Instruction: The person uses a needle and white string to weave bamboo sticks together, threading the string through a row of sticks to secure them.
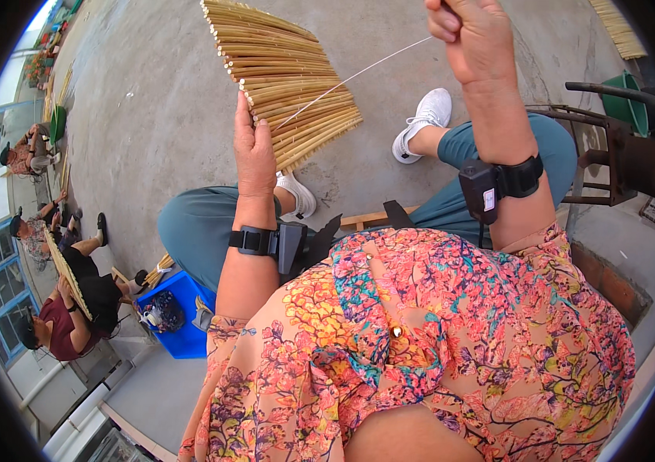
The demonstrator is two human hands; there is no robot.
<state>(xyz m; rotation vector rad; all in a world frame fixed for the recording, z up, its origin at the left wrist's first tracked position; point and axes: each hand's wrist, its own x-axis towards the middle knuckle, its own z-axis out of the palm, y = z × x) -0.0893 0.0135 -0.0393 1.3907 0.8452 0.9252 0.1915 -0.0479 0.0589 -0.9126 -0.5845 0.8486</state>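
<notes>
A mat of thin straw-coloured reed sticks (285,58) stands tilted in front of me, its cut ends facing left. My left hand (254,150) grips its near edge, with the thumb showing on the near side and other fingers partly hidden. From that edge a white thread (377,65) runs taut up and right across the sticks. My right hand (482,42), raised at the top of the view, is closed around the thread's other end. Whether a needle is in those fingers I cannot make out.
A blue bin (181,319) with a dark patterned bundle stands left of my knee. Other seated people (65,327) work along the left wall. At right are a dark metal frame (605,158) and a green container (626,104). Another reed mat (619,29) lies far right.
</notes>
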